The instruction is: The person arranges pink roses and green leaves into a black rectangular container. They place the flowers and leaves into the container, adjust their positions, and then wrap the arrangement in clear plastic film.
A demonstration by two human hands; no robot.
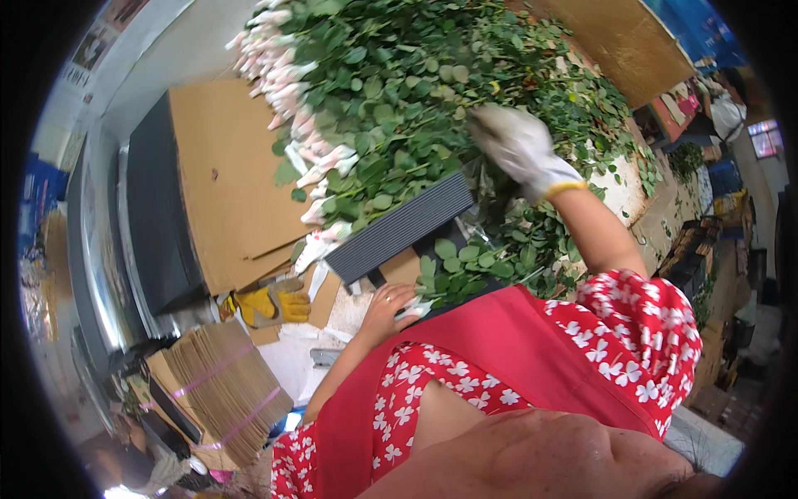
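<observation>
My bare left hand (388, 311), with a ring on one finger, is closed at the white-sleeved head of a rose (417, 310) close to my red apron. The leafy stem (478, 270) of that rose reaches to the right. Farther off, my right hand (514, 150) wears a white glove with a yellow cuff and hovers at or on the green foliage. Motion smears its fingers. A large pile of leafy rose stems (416, 108) covers the table, with white-and-pink sleeved heads (287, 87) lined up along its left side. Between my hands lies a dark ribbed strip (399, 226).
Left of the pile stands a cardboard box (229, 175) with a dark side. Yellow-and-grey gloves (270, 305) lie in front of it. A strapped stack of flat cardboard (220, 391) is at the lower left. Another cardboard panel (619, 41) borders the pile at the far right.
</observation>
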